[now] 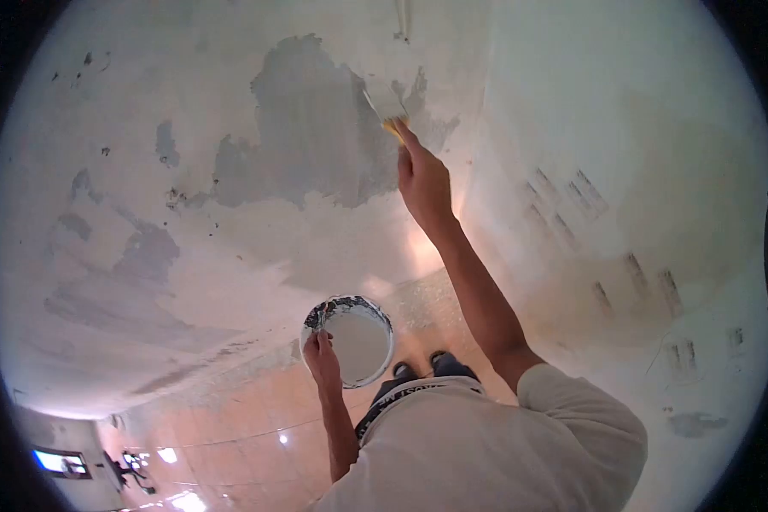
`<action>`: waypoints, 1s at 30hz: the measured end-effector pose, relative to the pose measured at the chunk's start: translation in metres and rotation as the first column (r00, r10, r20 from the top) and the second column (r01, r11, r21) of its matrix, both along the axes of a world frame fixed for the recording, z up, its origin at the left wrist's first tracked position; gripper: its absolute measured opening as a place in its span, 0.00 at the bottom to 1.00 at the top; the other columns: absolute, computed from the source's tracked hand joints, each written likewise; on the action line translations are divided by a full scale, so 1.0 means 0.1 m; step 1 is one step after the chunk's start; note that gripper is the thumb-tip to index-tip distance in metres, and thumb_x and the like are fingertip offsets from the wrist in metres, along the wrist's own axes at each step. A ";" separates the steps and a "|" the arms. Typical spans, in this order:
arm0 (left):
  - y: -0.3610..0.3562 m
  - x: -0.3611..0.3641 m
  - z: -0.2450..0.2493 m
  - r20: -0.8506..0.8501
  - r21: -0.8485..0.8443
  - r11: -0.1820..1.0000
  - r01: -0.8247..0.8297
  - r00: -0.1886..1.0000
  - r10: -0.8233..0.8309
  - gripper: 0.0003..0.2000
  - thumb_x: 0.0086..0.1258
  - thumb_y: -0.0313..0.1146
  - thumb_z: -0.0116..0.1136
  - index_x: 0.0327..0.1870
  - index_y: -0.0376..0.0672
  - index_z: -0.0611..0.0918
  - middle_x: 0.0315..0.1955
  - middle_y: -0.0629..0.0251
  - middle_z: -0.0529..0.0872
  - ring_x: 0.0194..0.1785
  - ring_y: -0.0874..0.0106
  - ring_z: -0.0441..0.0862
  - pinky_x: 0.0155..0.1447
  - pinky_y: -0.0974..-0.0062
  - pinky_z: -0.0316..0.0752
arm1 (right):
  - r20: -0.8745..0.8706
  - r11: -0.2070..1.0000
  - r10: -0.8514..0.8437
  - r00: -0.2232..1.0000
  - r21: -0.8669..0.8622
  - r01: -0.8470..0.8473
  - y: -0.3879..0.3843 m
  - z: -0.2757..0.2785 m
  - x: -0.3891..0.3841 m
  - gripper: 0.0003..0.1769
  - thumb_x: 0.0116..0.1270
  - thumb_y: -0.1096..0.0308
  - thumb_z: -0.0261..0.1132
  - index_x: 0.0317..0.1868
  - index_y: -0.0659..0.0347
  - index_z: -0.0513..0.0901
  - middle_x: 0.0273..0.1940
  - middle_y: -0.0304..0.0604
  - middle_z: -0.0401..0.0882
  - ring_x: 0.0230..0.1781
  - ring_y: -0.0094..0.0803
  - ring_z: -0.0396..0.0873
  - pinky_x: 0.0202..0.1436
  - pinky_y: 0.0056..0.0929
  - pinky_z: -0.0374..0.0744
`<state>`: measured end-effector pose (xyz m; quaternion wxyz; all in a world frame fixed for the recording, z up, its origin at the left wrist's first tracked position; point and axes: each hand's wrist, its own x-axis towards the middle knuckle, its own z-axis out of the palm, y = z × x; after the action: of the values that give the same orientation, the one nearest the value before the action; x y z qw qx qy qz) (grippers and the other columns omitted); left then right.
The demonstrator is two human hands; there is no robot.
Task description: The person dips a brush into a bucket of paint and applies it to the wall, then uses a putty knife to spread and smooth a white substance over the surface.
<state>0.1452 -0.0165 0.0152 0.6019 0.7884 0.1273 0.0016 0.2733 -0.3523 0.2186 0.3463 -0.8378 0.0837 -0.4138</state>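
My right hand (424, 183) reaches up, its fingers wrapped round the yellow handle of a wide putty knife (386, 101). The blade lies against the wall (324, 247), at the right side of a large darker grey patch (311, 128). Lower down, my left hand (322, 357) is closed on the rim of a round white bucket (391, 346). Pale grey filler (358, 346) shows inside the bucket, and dark smears coat its far inner wall.
An adjoining wall (657, 171) on the right carries rows of dark marks. My feet (418, 365) stand on a tan floor (239, 439), just right of the bucket. Smaller grey patches dot the wall at left. Dark equipment (132, 469) and a bright screen (60, 462) are at lower left.
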 end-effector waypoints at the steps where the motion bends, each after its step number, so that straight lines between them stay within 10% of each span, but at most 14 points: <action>1: 0.05 0.00 0.03 -0.011 0.026 1.000 0.015 1.000 -0.015 0.17 0.81 0.38 0.54 0.32 0.33 0.81 0.23 0.66 0.74 0.30 0.74 0.69 0.36 0.67 0.65 | -0.003 0.999 -0.004 1.000 -0.050 0.004 0.01 -0.09 0.20 0.28 0.82 0.68 0.60 0.80 0.49 0.74 0.33 0.55 0.83 0.32 0.50 0.82 0.39 0.48 0.82; 7: -0.14 0.08 -0.19 -0.129 -0.029 0.998 -0.061 0.990 0.057 0.17 0.80 0.37 0.54 0.30 0.35 0.81 0.23 0.69 0.71 0.30 0.76 0.66 0.35 0.69 0.62 | -0.402 0.997 -0.002 0.916 -0.069 -0.027 0.05 -2.11 0.51 0.29 0.81 0.68 0.60 0.79 0.55 0.73 0.32 0.55 0.85 0.34 0.54 0.87 0.41 0.54 0.86; 11: -0.08 0.11 -0.31 -0.150 -0.012 0.997 -0.072 0.986 0.070 0.17 0.80 0.37 0.55 0.31 0.34 0.82 0.24 0.70 0.71 0.30 0.76 0.67 0.36 0.69 0.63 | -0.545 0.997 0.044 0.837 -0.024 -0.069 0.00 -2.43 0.53 0.25 0.79 0.67 0.61 0.74 0.59 0.77 0.31 0.55 0.85 0.34 0.54 0.87 0.41 0.55 0.87; 22: 0.03 0.10 -0.53 -0.152 -0.034 0.995 -0.091 0.985 0.085 0.16 0.81 0.39 0.56 0.33 0.37 0.81 0.25 0.73 0.71 0.30 0.79 0.66 0.34 0.73 0.62 | 0.089 1.000 -0.020 0.996 -0.015 0.022 -0.33 -0.21 0.48 0.27 0.79 0.70 0.62 0.77 0.56 0.77 0.33 0.56 0.83 0.34 0.54 0.86 0.38 0.53 0.83; 30: 0.06 0.02 -0.49 -0.133 -0.090 0.989 -0.116 0.986 0.104 0.14 0.82 0.39 0.57 0.34 0.41 0.82 0.21 0.78 0.68 0.21 0.85 0.63 0.24 0.78 0.57 | -0.481 0.998 0.047 0.875 -0.015 -0.061 0.34 -2.79 0.48 0.30 0.80 0.66 0.63 0.80 0.55 0.73 0.29 0.55 0.84 0.32 0.54 0.86 0.39 0.54 0.86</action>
<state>0.1471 -0.0100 -0.0336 0.6293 0.7482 0.2091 -0.0221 0.3216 -0.3188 -0.0605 0.3137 -0.9213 0.1375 -0.1843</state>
